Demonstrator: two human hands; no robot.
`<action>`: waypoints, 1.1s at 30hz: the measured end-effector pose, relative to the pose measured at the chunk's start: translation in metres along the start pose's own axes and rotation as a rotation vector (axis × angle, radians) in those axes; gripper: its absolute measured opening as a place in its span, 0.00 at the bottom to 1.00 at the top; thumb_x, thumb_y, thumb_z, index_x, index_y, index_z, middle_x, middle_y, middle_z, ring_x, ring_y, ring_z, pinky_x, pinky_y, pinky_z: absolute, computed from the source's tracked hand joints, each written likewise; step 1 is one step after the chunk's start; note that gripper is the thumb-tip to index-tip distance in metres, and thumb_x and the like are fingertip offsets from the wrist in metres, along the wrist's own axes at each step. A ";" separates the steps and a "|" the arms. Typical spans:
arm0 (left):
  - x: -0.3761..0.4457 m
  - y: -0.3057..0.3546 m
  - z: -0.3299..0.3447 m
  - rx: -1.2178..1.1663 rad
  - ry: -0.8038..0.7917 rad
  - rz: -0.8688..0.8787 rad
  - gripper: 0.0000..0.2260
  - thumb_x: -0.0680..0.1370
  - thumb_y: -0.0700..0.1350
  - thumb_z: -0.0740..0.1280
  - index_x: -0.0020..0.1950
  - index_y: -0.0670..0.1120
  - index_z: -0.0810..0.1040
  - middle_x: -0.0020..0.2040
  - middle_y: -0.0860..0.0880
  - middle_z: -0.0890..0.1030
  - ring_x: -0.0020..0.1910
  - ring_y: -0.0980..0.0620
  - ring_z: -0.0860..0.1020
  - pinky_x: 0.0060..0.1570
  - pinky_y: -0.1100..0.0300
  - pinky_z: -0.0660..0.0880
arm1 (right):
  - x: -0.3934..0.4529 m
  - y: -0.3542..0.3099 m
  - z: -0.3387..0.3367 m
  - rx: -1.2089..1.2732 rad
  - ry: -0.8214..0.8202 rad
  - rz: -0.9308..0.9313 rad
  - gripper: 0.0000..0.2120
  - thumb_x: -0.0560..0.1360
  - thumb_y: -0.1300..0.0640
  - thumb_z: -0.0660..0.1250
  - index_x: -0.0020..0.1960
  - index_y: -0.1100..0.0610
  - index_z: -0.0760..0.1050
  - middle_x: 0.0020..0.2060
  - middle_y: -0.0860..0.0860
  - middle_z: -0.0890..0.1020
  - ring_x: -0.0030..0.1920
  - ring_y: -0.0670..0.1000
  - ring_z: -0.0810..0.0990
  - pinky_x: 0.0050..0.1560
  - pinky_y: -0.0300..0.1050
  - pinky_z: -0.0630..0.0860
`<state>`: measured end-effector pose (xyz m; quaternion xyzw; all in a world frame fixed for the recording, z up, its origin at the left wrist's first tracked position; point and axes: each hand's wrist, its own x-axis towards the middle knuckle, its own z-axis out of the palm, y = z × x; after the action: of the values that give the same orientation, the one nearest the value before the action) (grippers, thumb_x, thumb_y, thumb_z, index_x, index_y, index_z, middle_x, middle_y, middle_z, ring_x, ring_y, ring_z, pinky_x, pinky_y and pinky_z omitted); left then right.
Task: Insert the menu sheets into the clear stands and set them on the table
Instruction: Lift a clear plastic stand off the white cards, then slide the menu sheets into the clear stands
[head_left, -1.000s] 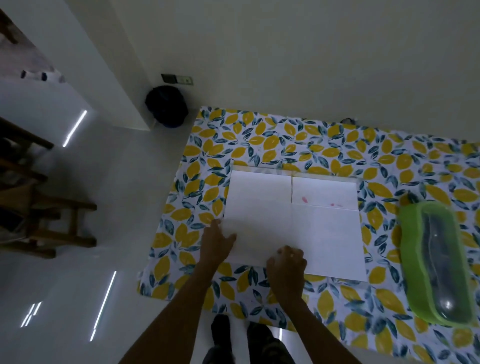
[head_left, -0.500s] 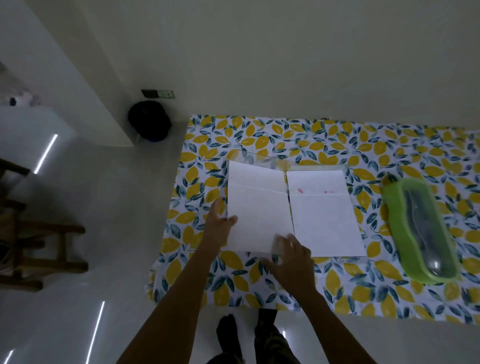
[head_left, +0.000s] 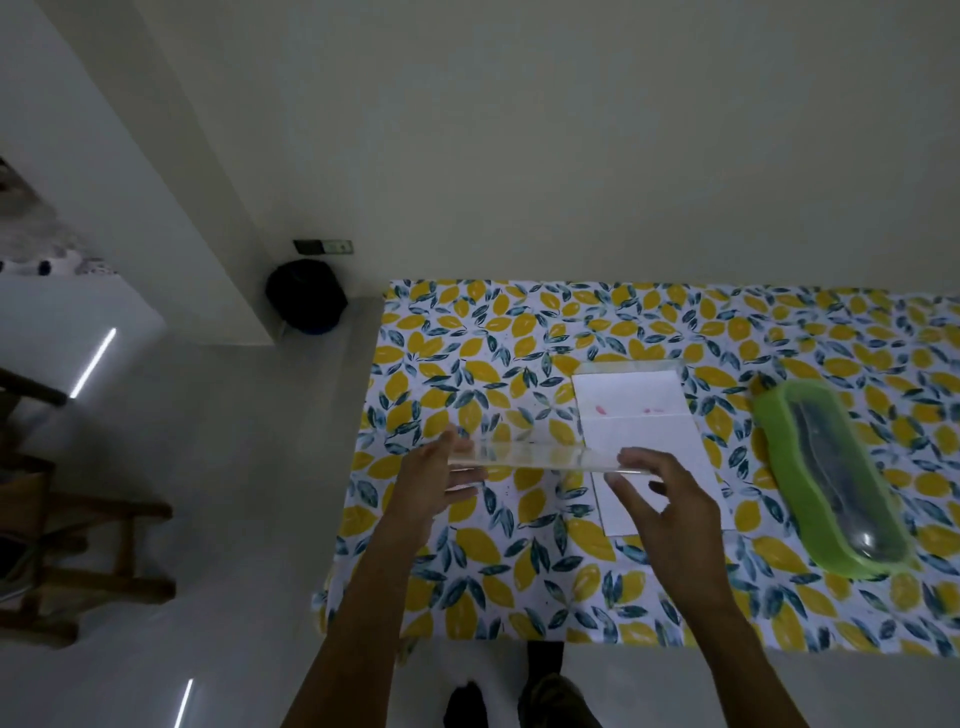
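Dim light, view from above. Table covered by a cloth (head_left: 649, 322) printed with yellow lemons and dark blue-green leaves; no lettering on it.

Both hands hold a clear stand (head_left: 535, 457) lifted off the cloth, seen nearly edge-on as a thin glassy strip running left to right. Left hand (head_left: 434, 480): thumb on top of the stand's left end, fingers underneath, pinching it. Right hand (head_left: 670, 499): fingers curled around the stand's right end, thumb nearest the edge; how firmly it presses cannot be told. A pale sheet appears to sit inside the stand, but the edge-on angle leaves this uncertain.

Second clear stand (head_left: 631, 366) lies flat on the cloth beyond the right hand, with a white menu sheet (head_left: 639, 415) in it or on it. Sheet shows a horizontal fold line and two faint pink-red marks near its far end; too small and blurred to read as writing. Its near edge is partly hidden by the right hand.

Right of the sheet, apart from it: a long green container (head_left: 769, 431) with a clear lid, contents dark and unclear. No brand or label legible.

Off the table, against the wall: a dark round object (head_left: 306, 296) on the floor, a wall socket (head_left: 323, 246) above it. Wooden furniture (head_left: 78, 545) at far left.
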<state>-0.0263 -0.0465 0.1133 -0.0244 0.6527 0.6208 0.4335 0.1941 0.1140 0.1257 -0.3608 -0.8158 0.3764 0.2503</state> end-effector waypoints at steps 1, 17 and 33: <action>-0.003 0.007 0.002 0.034 0.002 0.011 0.20 0.83 0.56 0.60 0.56 0.40 0.82 0.50 0.42 0.85 0.49 0.43 0.85 0.57 0.42 0.80 | 0.005 -0.006 0.000 0.051 0.013 0.016 0.14 0.75 0.49 0.72 0.59 0.50 0.78 0.54 0.42 0.83 0.57 0.46 0.80 0.58 0.43 0.76; 0.037 0.069 0.030 0.730 0.365 0.574 0.10 0.83 0.54 0.62 0.52 0.48 0.75 0.43 0.53 0.85 0.40 0.64 0.81 0.39 0.56 0.78 | 0.133 0.006 0.054 0.074 0.020 0.180 0.19 0.78 0.39 0.64 0.40 0.52 0.65 0.35 0.53 0.75 0.38 0.56 0.77 0.39 0.52 0.74; 0.060 0.074 0.049 0.580 0.373 0.433 0.27 0.80 0.51 0.67 0.76 0.49 0.62 0.44 0.56 0.85 0.40 0.62 0.84 0.36 0.64 0.74 | 0.140 0.050 0.061 0.124 -0.464 0.305 0.26 0.79 0.51 0.68 0.75 0.52 0.66 0.69 0.53 0.77 0.69 0.55 0.76 0.64 0.54 0.76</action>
<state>-0.0803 0.0416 0.1432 0.1247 0.8582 0.4729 0.1556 0.0863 0.2194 0.0688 -0.3677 -0.7629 0.5313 0.0188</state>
